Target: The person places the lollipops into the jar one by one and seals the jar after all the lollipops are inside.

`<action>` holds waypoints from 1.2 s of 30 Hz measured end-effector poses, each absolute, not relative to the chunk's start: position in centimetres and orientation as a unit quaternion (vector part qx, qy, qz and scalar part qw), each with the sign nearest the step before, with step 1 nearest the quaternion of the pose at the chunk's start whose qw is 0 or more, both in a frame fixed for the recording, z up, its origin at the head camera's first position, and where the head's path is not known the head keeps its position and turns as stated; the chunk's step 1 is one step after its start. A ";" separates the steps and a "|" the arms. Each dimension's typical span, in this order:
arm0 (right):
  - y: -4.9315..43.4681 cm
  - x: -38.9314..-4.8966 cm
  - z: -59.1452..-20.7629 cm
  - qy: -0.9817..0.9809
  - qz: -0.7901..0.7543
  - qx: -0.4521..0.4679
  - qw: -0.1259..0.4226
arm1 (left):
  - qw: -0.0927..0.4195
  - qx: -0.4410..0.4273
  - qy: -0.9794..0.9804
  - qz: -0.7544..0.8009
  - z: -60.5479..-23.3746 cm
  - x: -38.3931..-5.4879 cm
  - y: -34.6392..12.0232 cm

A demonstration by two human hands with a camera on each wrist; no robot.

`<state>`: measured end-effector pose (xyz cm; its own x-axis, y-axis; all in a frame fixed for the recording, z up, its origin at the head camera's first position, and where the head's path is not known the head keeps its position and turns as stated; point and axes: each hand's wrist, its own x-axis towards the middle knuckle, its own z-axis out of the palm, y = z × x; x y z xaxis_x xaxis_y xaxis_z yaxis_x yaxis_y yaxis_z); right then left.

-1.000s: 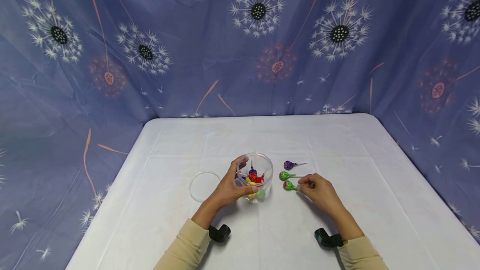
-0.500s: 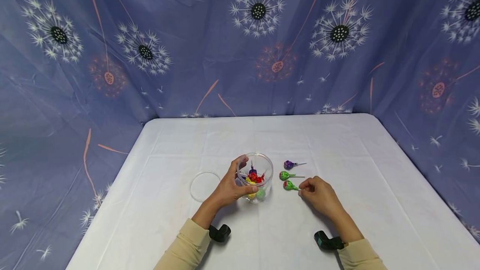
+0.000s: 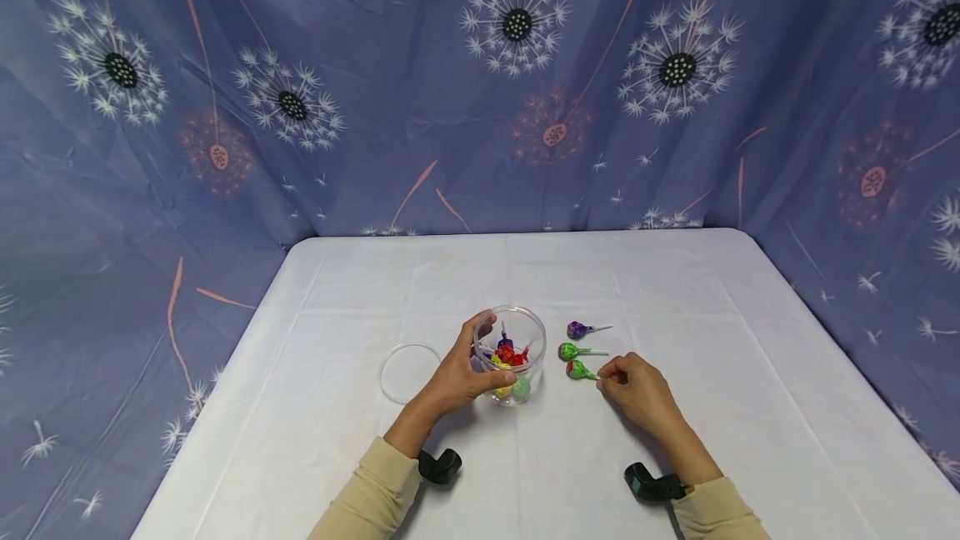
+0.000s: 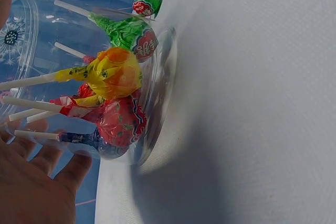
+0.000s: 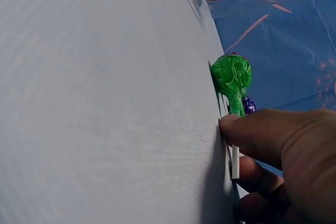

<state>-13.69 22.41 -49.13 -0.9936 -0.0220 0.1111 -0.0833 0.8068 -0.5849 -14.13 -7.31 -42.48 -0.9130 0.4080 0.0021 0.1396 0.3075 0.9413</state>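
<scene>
My left hand (image 3: 457,377) grips a clear plastic jar (image 3: 543,344) from its left side, thumb across the front. Inside it are several wrapped lollipops; the left wrist view shows a yellow one (image 4: 115,74), a red one (image 4: 123,121) and a green one (image 4: 134,38), sticks toward the mouth. To the right of the jar, my right hand (image 3: 641,390) pinches the white stick of a green lollipop (image 3: 577,371) between thumb and fingers. That lollipop lies at the table surface, its ball end pointing left, as the right wrist view (image 5: 232,74) also shows.
Just beyond the pinched lollipop lie a second green lollipop (image 3: 570,352) and a purple one (image 3: 577,329), sticks to the right. A clear round lid (image 3: 382,377) rests on the white tablecloth (image 3: 337,307) left of the jar. A patterned curtain (image 3: 420,107) stands behind.
My right hand has drawn back slightly to the right, its fingertips now farther along the stick from the green wrapper. My left hand and the jar have stayed put.
</scene>
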 end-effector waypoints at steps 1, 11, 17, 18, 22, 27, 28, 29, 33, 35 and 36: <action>22.4 -13.7 -49.0 -0.949 0.310 0.027 0.051 | 0.119 0.172 0.799 0.564 -42.5 -14.1 -7.3; 22.5 -13.9 -49.0 -0.934 0.352 0.005 0.066 | 0.119 0.172 0.795 0.570 -42.5 -14.2 -7.4; 22.4 -14.2 -48.3 -0.926 0.371 0.005 0.067 | 0.120 0.167 0.793 0.574 -42.5 -14.1 -7.4; 22.3 -14.3 -48.1 -0.925 0.373 0.006 0.069 | 0.120 0.167 0.793 0.574 -42.5 -14.1 -7.3; 21.9 -14.5 -47.5 -0.923 0.377 0.011 0.081 | 0.119 0.165 0.793 0.574 -42.5 -14.1 -7.3; 21.3 -14.6 -46.6 -0.916 0.388 0.018 0.099 | 0.119 0.165 0.794 0.573 -42.5 -14.1 -7.3; 21.1 -14.6 -46.3 -0.914 0.392 0.020 0.103 | 0.120 0.165 0.793 0.573 -42.5 -14.1 -7.3; 21.0 -14.6 -46.1 -0.912 0.395 0.024 0.107 | 0.120 0.165 0.793 0.573 -42.5 -14.1 -7.3; 20.2 -14.8 -44.7 -0.905 0.406 0.039 0.121 | 0.119 0.168 0.793 0.574 -42.4 -14.1 -7.3; 19.8 -14.9 -43.8 -0.901 0.414 0.046 0.124 | 0.119 0.168 0.794 0.572 -42.3 -14.0 -7.4; 19.6 -15.0 -43.3 -0.899 0.417 0.050 0.126 | 0.119 0.169 0.794 0.571 -42.3 -14.0 -7.4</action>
<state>-14.98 19.56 -43.35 -0.9632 0.0158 0.2684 -0.1948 0.6472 -0.7370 -14.01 -7.35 -42.28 -0.9142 0.4051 0.0041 0.1331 0.2908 0.9475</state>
